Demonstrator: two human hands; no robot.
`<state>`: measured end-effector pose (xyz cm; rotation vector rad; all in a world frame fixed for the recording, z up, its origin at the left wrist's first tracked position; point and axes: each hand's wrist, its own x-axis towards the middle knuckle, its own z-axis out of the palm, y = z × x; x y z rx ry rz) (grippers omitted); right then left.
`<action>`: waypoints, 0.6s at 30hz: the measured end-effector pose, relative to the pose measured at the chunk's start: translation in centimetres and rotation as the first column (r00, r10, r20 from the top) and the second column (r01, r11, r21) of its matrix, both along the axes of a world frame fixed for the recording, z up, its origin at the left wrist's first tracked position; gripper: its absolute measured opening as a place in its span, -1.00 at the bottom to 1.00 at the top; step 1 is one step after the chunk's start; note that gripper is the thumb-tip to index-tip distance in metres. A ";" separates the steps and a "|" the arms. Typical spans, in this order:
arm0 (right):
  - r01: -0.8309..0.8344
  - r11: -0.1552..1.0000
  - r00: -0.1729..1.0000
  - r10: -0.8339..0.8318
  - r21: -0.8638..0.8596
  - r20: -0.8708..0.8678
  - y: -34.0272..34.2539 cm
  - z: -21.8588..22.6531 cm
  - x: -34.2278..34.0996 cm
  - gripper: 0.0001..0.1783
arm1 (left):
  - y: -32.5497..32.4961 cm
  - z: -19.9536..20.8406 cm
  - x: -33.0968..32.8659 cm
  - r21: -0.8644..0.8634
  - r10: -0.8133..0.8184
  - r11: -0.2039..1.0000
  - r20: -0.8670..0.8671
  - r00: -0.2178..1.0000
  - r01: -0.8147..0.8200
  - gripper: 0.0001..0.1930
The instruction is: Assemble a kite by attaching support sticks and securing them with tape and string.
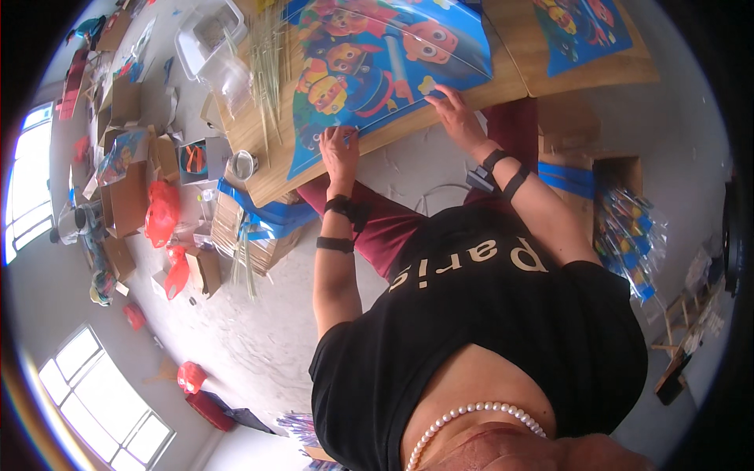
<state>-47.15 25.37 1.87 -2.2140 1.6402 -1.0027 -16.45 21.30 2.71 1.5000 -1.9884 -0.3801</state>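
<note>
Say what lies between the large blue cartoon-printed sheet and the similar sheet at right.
The head view shows bare brown wooden tabletop, crossed by a dark seam, between the large sheet and the right sheet.

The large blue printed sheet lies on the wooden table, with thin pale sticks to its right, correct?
No: the head view shows the thin pale sticks to the left of the large blue printed sheet, which does lie on the wooden table.

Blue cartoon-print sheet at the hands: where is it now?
Head view, top centre: the blue cartoon-print sheet lies on the wooden table, its near edge at the left hand and right hand, thin pale sticks just left.
</note>
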 end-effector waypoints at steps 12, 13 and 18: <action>0.021 0.998 0.999 -0.023 0.056 0.030 0.2 0.0 0.2 -0.57 | 4.8 0.3 3.8 -0.077 0.394 0.918 0.078 0.916 -0.389 -0.60; 0.026 0.999 0.999 -0.027 0.039 0.020 0.1 0.0 0.2 -0.59 | 5.3 0.0 4.5 -0.117 0.509 0.859 0.089 0.856 -0.499 -0.58; -0.006 1.000 0.999 0.005 0.031 0.033 0.1 0.5 0.3 -0.60 | 7.0 -0.9 7.5 -0.088 0.476 0.879 0.205 0.855 -0.468 -0.51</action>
